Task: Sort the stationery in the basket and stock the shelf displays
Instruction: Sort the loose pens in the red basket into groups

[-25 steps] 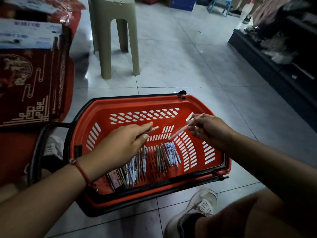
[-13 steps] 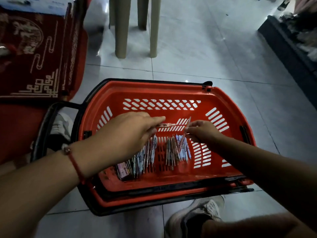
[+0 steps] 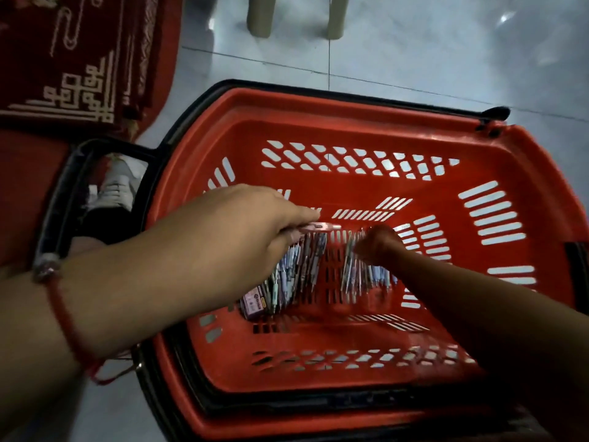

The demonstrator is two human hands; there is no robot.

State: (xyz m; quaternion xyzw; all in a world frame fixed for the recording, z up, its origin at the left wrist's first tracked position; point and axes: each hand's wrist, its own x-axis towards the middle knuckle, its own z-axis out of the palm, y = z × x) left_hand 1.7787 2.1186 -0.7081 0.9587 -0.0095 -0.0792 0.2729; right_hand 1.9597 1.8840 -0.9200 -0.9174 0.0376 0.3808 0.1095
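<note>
A red slotted shopping basket (image 3: 366,129) with black handles sits on the tiled floor below me. On its bottom lie two rows of pens: a left pile (image 3: 296,269) and a right pile (image 3: 360,275). A small pink box (image 3: 253,304) lies at the near end of the left pile. My left hand (image 3: 242,224) hovers over the left pile and pinches a pinkish pen (image 3: 318,226) that points right. My right hand (image 3: 379,244) is down on the right pile with its fingers curled; blur hides whether it holds a pen.
Red carpets with cream patterns (image 3: 79,59) are stacked at the upper left. Two beige stool legs (image 3: 259,17) stand on the grey tiles beyond the basket. A white shoe (image 3: 118,186) shows through the black handle on the left.
The view has dropped closer over the basket. My right hand brought its pen down from above the basket onto the right pile. The left hand still holds its pen.
</note>
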